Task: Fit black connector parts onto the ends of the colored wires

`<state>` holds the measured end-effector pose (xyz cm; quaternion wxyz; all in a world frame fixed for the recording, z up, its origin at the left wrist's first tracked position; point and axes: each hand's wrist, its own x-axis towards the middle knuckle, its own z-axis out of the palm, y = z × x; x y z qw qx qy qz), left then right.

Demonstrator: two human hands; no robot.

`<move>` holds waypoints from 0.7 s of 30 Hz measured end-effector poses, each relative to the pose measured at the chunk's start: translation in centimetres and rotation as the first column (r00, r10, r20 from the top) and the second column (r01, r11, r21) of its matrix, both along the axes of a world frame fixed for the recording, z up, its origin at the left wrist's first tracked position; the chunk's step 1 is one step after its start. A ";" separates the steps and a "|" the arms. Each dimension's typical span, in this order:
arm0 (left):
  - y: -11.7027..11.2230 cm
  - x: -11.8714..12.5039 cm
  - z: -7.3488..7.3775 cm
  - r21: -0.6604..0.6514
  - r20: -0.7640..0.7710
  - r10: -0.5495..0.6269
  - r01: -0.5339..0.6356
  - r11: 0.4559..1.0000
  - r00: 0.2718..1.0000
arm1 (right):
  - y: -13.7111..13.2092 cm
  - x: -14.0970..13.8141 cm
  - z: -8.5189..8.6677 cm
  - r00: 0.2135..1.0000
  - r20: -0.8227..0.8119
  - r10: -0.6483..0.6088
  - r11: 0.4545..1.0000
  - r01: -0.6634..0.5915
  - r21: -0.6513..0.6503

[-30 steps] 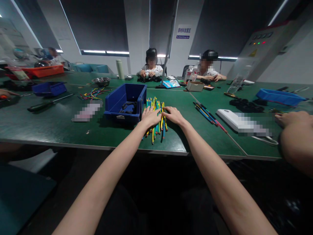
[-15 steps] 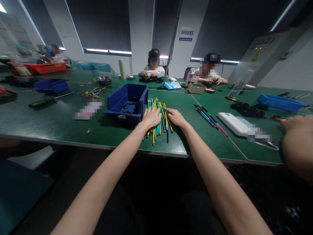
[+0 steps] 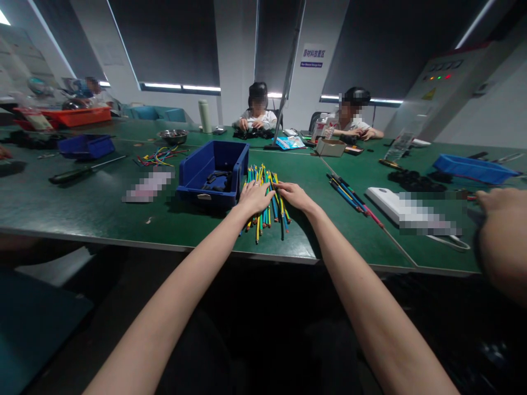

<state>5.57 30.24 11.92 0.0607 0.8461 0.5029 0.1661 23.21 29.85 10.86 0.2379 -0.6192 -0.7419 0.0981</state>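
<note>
A loose bunch of short cut wires (image 3: 259,222), yellow, green and blue with bare copper ends, lies on the green table in the head view. My left hand (image 3: 255,198) rests flat across the bunch, its fingers stretched forward over the wires. From the right side, my right hand (image 3: 295,196) touches the wires with extended fingers, its fingertips close to those of my left hand. Part of the bunch is hidden under my left hand. Just left of the wires stands a dark blue bin (image 3: 197,164) with small black parts inside.
Several more wires (image 3: 348,195) lie to the right, beside a white power bank (image 3: 387,206). At the right edge reaches another person's hand (image 3: 504,211). A screwdriver (image 3: 82,171) and a small blue bin (image 3: 86,146) are on the left. Two people sit across the table.
My right hand has shifted slightly left over the wires, closer to my left hand. The co-worker's hand at the right has moved a little. My left hand stays nearly in place.
</note>
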 end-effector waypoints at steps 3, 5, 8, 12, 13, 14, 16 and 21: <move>0.5 0.1 -0.2 0.055 0.056 0.000 -0.004 0.998 0.998 | 0.0 0.1 -0.2 1.000 -0.009 -0.001 1.000 0.001 0.004; 0.7 0.1 -0.2 0.067 0.066 0.002 -0.007 0.998 0.998 | 0.0 0.1 -0.3 1.000 0.003 0.008 1.000 -0.008 0.004; 0.7 0.0 -0.2 0.063 0.053 0.005 -0.009 0.998 0.999 | -0.1 0.1 -0.1 1.000 0.014 0.010 1.000 -0.010 -0.002; 0.4 -0.1 0.0 0.048 0.042 0.022 -0.024 0.999 0.999 | -0.2 0.1 0.0 1.000 0.018 0.014 1.000 -0.015 0.006; 0.3 -0.1 0.1 0.043 0.039 0.024 -0.025 0.999 0.999 | -0.2 0.1 0.0 1.000 0.014 0.014 1.000 -0.014 0.013; 0.3 -0.1 0.1 0.037 0.037 0.022 -0.024 0.999 0.999 | -0.2 0.1 -0.1 1.000 0.007 0.009 1.000 -0.009 0.020; 0.2 -0.1 0.1 0.030 0.035 0.018 -0.019 0.999 0.999 | -0.1 0.2 -0.2 1.000 -0.007 -0.005 1.000 0.005 0.030; 0.2 0.0 -0.1 0.030 0.032 0.003 -0.004 1.000 0.999 | -0.1 0.1 -0.3 1.000 0.014 -0.026 0.999 0.025 0.036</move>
